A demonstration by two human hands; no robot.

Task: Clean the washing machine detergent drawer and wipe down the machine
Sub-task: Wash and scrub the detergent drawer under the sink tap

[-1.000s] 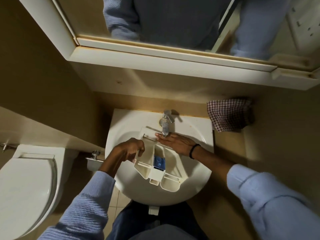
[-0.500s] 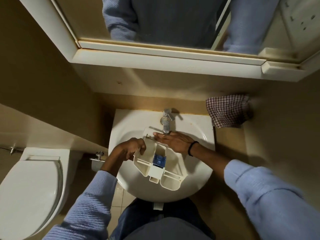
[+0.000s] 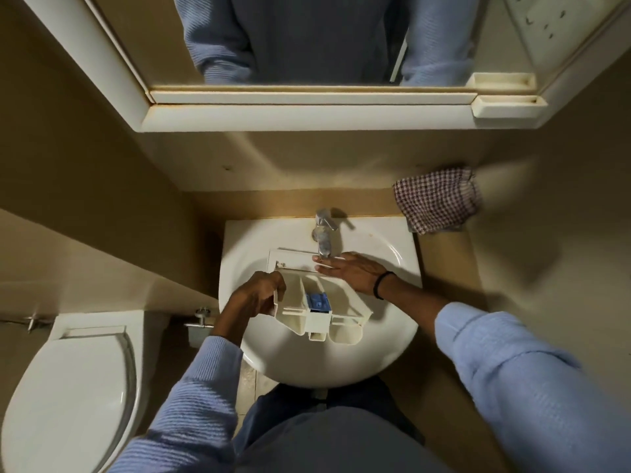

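**Drawer in basin, both hands on it**

From my remote seat on the head view, I record the following.

The detergent drawer [image 3: 293, 297], off-white plastic, lies inside the white sink [image 3: 341, 368]. Its front panel is at the far side below the tap [image 3: 324, 230], and its open compartments point toward the person. A blue insert [image 3: 318, 301] sits in the middle compartment.

The left hand [image 3: 259, 295] grips the drawer's left side wall, fingers curled round the edge. The right hand [image 3: 353, 271] lies flat across the far right part of the drawer, fingers straight and together, with the fingertips [image 3: 321, 262] just under the tap spout. It holds nothing. A dark band [image 3: 380, 285] circles that wrist. I cannot tell whether water is running.

Surroundings: a checked cloth [image 3: 437, 199] rests on the ledge just beside the sink's far right corner. A toilet [image 3: 75, 387] with its lid down stands to the left. A mirrored cabinet [image 3: 307, 117] hangs above the sink and reflects the person's blue sleeves.
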